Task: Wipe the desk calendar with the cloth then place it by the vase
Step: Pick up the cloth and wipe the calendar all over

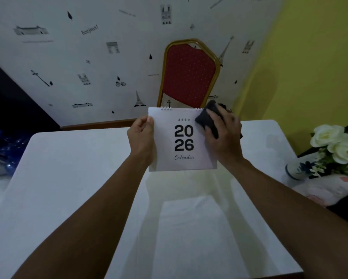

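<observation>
A white desk calendar (169,150) printed "2026 Calendar" is held up above the white table (68,178), its front facing me. My left hand (141,135) grips its left edge near the top. My right hand (223,135) is closed on a dark cloth (206,117) and presses it against the calendar's upper right corner, near the wire binding. A white and blue vase (296,170) with white flowers (338,143) lies tilted at the table's right edge.
A red chair (189,73) with a gold frame stands behind the table against the patterned wall. A pink and white soft object (330,190) lies at the right edge, below the vase. Blue plastic (12,146) sits on the floor at the left.
</observation>
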